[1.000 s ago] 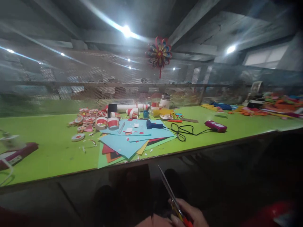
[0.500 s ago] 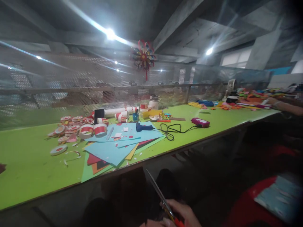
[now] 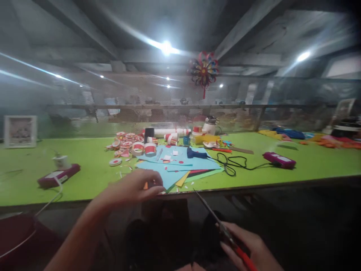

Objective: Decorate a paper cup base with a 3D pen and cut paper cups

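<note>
My right hand (image 3: pixel 248 244) is closed around a pair of scissors (image 3: pixel 217 218) with red handles. Their blades look shut and point up and to the left, in front of the table edge. My left hand (image 3: pixel 141 186) is stretched over the front edge of the table, its thumb apart from the bent fingers, and I see nothing held in it. Under and beyond it lie light blue sheets (image 3: pixel 158 171) on top of other coloured sheets. A dark blue glue gun (image 3: pixel 197 153) rests on the blue sheets, its black cord running right.
Behind the sheets are printed paper cups (image 3: pixel 150 148), a pile of round red-and-white pieces (image 3: pixel 126 140) and a white bottle (image 3: pixel 210 126). Purple power strips (image 3: pixel 279 160) lie right and left on the green table (image 3: pixel 93 150). A picture frame (image 3: pixel 20 131) stands far left.
The view has swung left. My left hand has risen from the bottom, near the scissors, to the table edge. My right hand still holds the scissors.
</note>
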`<state>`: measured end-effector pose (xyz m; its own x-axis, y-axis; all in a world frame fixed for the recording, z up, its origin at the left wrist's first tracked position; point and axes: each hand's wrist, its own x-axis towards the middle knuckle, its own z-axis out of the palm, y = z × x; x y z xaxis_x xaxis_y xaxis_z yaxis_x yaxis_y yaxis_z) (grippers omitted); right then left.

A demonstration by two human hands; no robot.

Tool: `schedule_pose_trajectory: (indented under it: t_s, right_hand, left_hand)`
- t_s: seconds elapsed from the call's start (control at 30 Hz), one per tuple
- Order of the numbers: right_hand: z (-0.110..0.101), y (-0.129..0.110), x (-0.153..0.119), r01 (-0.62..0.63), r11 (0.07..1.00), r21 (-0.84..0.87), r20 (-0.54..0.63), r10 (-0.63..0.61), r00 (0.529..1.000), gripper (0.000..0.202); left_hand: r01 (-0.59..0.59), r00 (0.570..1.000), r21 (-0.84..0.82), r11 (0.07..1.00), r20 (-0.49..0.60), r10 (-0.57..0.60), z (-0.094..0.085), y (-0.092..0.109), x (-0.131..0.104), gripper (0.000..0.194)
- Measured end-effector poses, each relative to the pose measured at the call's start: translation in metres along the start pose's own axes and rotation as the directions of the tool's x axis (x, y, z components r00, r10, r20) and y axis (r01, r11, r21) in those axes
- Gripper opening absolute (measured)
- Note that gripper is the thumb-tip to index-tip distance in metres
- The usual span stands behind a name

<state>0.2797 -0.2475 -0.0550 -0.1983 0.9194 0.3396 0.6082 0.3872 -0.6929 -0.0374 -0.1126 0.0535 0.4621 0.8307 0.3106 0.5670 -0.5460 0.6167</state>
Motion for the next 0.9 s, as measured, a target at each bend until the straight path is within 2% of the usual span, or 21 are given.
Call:
schedule_pose_trajectory:
  t_s: [0.03,0.1,0.13,0.2,0.3,0.47,0.57,0.67,0.8,0.9]
  right_hand:
    - [-0.009,0.0,0.012,0.048,0.996,-0.079,-0.017,-0.05,0.999,0.029]
    - [-0.027,-0.001,0.039,0.1,0.971,-0.216,-0.018,-0.106,0.994,0.03]
    - [-0.034,-0.002,0.055,0.113,0.956,-0.272,-0.014,-0.122,0.992,0.031]
    - [-0.046,-0.004,0.086,0.09,0.929,-0.36,0.035,-0.083,0.996,0.03]
    - [-0.051,-0.007,0.125,0.05,0.91,-0.412,0.001,-0.055,0.998,0.036]
    - [-0.041,0.001,0.158,0.025,0.899,-0.437,-0.05,-0.053,0.997,0.032]
    - [-0.038,0.012,0.167,0.026,0.909,-0.415,-0.065,-0.058,0.996,0.026]
    - [-0.043,0.027,0.175,0.019,0.931,-0.365,-0.105,-0.061,0.993,0.022]
    - [-0.052,0.05,0.185,-0.045,0.967,-0.251,-0.229,-0.014,0.973,0.025]
    - [-0.051,0.066,0.19,-0.059,0.987,-0.152,-0.305,0.01,0.952,0.028]
  left_hand:
    - [-0.017,0.993,-0.007,1.0,0.12,0.017,-0.003,0.002,0.003,0.021]
    - [-0.043,0.933,-0.05,0.998,0.356,0.058,-0.006,0.002,0.016,0.02]
    - [-0.04,0.908,-0.078,0.996,0.413,0.069,-0.007,0.001,0.026,0.023]
    - [-0.023,0.889,-0.132,0.991,0.451,0.08,-0.006,-0.006,0.047,0.03]
    - [0.012,0.871,-0.187,0.982,0.484,0.081,-0.001,-0.02,0.072,0.032]
    - [0.102,0.843,-0.252,0.962,0.536,0.051,0.016,-0.043,0.088,0.025]
    - [0.129,0.865,-0.309,0.942,0.5,0.046,0.025,-0.054,0.086,0.021]
    - [0.121,0.913,-0.388,0.914,0.404,0.05,0.028,-0.063,0.083,0.02]
    - [0.064,0.985,-0.521,0.851,0.169,0.029,0.023,-0.073,0.082,0.021]
    - [0.032,0.999,-0.605,0.796,-0.003,-0.042,0.019,-0.079,0.084,0.022]
